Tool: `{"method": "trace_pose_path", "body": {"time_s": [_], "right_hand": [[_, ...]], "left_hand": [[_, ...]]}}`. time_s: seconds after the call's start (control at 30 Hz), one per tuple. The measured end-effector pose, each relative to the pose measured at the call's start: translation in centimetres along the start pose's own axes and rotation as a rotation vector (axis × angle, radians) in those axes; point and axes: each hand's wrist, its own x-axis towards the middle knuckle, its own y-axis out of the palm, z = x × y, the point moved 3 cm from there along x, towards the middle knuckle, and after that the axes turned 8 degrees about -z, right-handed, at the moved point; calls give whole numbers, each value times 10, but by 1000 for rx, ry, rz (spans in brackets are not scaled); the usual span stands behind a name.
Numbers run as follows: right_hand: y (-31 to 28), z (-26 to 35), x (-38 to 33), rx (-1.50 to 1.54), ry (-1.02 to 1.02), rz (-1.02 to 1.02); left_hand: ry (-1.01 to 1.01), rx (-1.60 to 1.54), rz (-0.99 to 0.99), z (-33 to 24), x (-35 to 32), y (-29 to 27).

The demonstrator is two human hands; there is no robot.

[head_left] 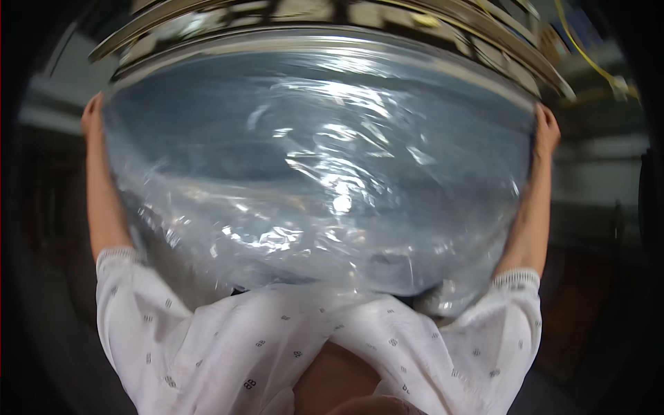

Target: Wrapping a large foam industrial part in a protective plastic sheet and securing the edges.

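Observation:
A wide sheet of clear, shiny plastic film [332, 159] spreads in front of me, wrinkled and catching bright glare. A blue-grey colour shows through its upper part; I cannot tell what lies behind it. At the film's far left corner my left hand [93, 115] is closed on the edge, arm stretched out. My right hand [547, 127] grips the opposite far right corner, fingers curled round it. The near part of the film hangs loosely toward my white patterned shirt [318, 311].
Long pale rails [228, 21] of a frame or rack run across the far side, just beyond the film. At the far right hangs a yellow cable [588, 54], near a brown box [552, 45]. The surroundings are dark and blurred.

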Motion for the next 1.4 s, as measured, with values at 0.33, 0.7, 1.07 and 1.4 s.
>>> {"method": "trace_pose_path", "body": {"time_s": [0.33, 0.7, 1.07, 1.4], "right_hand": [[-1, -68, 51, 69, 37, 30], [-9, -68, 57, -83, 10, -59], [-24, -76, 63, -256, -21, -69], [-33, -75, 57, -218, -49, 10]], "left_hand": [[-104, -232, -56, -84, -58, 56], [-54, -153, 0, -72, -31, 82], [-9, -151, -42, -64, -25, 76], [57, -239, 42, -106, -89, 15]]}}
